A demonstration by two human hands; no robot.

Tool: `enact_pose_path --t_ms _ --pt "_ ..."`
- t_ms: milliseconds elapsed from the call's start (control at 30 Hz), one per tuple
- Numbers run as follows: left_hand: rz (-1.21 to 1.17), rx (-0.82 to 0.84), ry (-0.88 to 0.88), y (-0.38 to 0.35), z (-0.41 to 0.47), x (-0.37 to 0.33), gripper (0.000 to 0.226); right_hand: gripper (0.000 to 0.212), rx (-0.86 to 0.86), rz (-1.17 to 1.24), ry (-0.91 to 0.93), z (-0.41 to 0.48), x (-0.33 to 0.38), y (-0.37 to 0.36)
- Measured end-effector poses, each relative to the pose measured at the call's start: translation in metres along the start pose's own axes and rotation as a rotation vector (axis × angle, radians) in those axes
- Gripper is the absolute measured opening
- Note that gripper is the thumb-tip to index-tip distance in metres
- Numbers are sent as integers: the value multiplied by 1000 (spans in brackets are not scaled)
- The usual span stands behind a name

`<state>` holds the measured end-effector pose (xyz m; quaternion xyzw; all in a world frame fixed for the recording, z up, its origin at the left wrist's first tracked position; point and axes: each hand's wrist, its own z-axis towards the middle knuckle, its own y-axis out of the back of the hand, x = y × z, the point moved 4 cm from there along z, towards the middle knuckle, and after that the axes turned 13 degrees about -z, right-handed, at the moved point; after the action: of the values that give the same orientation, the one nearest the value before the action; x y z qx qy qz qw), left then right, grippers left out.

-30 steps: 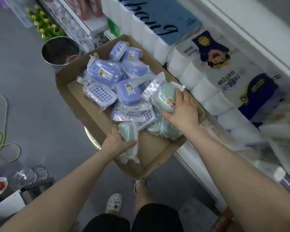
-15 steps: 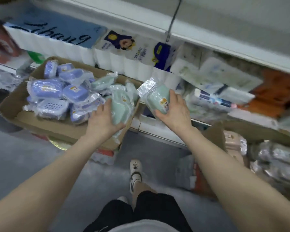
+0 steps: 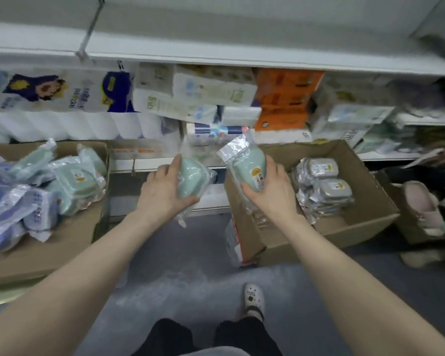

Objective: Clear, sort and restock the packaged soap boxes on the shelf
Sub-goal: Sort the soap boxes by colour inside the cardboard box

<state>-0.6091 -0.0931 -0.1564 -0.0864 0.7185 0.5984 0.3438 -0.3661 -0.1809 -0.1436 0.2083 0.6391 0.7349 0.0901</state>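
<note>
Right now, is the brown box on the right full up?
No, only partly full. The cardboard box holds a small pile of grey soap packs, and bare cardboard floor shows beside them, with the walls rising above the pile.

**Stocked shelves over a grey floor**

White shelf board [image 3: 216, 56] across the top of the frame. Below it, a lower shelf [image 3: 149, 164] packed tight: toilet-roll pack [image 3: 62, 104] at upper left, pale tissue packs [image 3: 203, 98] stacked at centre, orange pack [image 3: 283, 98] just right of them, more blurred packs further right. Grey floor [image 3: 185, 255] through the lower middle. At right, open cardboard box [image 3: 360, 227], seemingly on the floor, with a flat packet [image 3: 235, 242] against its left corner. At left, second cardboard box [image 3: 49, 255], support underneath unclear. White clog [image 3: 253, 299] planted at lower centre.
</note>
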Motion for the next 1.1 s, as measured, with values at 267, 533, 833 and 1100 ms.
enact_pose_path --t_ms 267,533,833,1100 --pt "36 -43 63 -72 43 -76 108 91 101 -39 74 52 -106 0" --pt "101 -200 239 -54 31 -66 107 86 145 -43 381 113 -73 3" --pt "109 -301 417 18 -38 68 101 90 168 -6 594 91 102 -42" --pt "138 -287 620 110 -119 238 100 90 245 61 616 31 275 -94"
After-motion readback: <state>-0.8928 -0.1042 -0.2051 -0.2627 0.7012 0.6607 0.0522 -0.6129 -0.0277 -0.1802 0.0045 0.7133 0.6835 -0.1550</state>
